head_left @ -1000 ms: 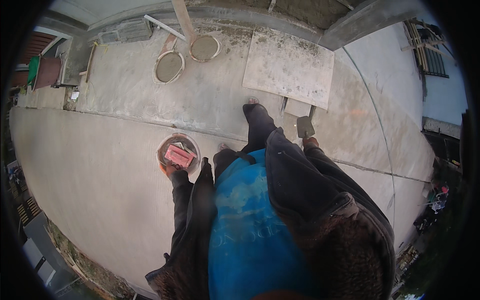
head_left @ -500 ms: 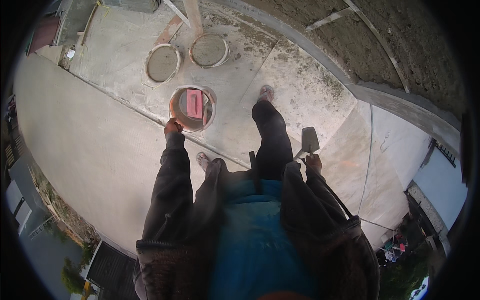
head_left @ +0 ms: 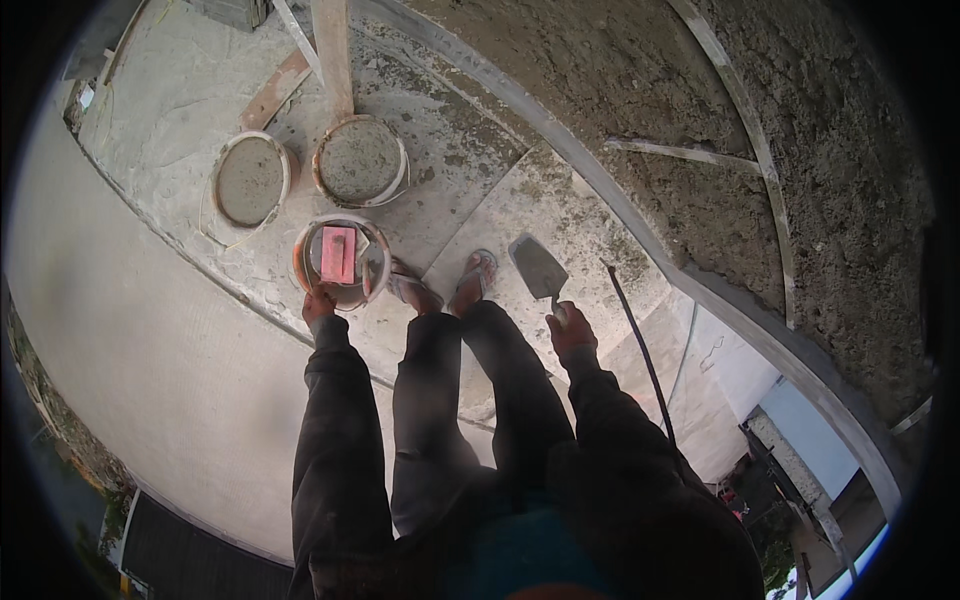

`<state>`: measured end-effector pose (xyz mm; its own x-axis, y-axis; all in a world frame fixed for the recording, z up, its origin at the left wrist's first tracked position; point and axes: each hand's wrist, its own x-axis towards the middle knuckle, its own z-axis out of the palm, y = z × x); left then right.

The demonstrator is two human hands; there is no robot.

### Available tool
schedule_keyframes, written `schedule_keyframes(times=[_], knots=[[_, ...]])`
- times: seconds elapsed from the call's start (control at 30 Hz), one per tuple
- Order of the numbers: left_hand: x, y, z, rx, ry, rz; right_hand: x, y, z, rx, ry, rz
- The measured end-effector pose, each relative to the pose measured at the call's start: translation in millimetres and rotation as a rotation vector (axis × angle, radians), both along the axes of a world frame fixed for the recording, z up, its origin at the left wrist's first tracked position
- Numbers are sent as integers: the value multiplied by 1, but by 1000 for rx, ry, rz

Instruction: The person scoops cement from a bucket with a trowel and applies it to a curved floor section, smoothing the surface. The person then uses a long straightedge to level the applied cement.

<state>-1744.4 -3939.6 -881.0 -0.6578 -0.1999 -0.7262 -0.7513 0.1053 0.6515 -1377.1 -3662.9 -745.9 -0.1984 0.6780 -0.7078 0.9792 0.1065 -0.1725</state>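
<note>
My left hand (head_left: 318, 301) is closed on the handle of a bucket (head_left: 301, 256) that holds a pink plastic float (head_left: 338, 254) and other tools. My right hand (head_left: 569, 326) grips a metal trowel (head_left: 539, 264), its blade pointing forward and left. Just beyond the tool bucket stand two buckets of grey mortar, one on the left (head_left: 248, 182) and one on the right (head_left: 360, 162). Both my sandalled feet (head_left: 473, 275) are side by side on the speckled concrete, between the tool bucket and the trowel.
Wooden boards (head_left: 332, 65) lean behind the mortar buckets. Along the right runs a concrete ledge (head_left: 720, 303) under a rough grey surface (head_left: 830, 170) crossed by pale strips. A dark rod or cord (head_left: 640, 350) is beside my right arm. A step edge (head_left: 190, 250) crosses the floor at left.
I have stepped forward and turned right, bringing the mortar buckets and rough surface nearer. My feet have come together; the tool bucket in my left hand is now beside those buckets.
</note>
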Motion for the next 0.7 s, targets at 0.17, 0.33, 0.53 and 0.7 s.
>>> schedule_keyframes(times=[0.17,0.33,0.53,0.7], knots=[[-32,-1,-62,-163,61,-120,-75,-23,-44,6,48,2],[-54,-31,-97,-77,156,-236,-94,-55,-97,-127,209,-173],[-78,-43,-107,-141,138,-446,-119,-62,-98,-251,100,-319],[-96,-35,-94,-662,-35,-737,-113,-42,-127,47,234,-309]])
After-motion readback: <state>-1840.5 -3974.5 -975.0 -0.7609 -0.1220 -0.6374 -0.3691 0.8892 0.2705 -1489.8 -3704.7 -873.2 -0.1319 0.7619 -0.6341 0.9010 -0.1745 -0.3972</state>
